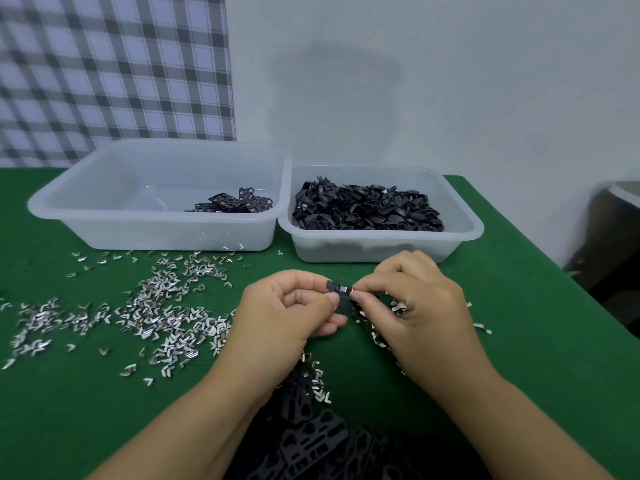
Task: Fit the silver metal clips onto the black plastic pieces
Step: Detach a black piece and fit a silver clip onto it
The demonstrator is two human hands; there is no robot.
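Note:
My left hand (291,306) pinches a small black plastic piece (337,289) above the green table. My right hand (415,299) pinches a silver metal clip (347,289) against the piece's right end. More clips sit tucked under my right hand's curled fingers (398,308). Several loose silver clips (162,313) lie scattered over the table to the left. A heap of black plastic pieces (311,434) lies between my forearms at the near edge.
Two clear plastic tubs stand at the back: the left tub (104,216) holds a few flat black pieces (235,202), the right tub (464,230) is filled with black pieces (367,207). A dark object (613,230) stands beyond the table's right edge.

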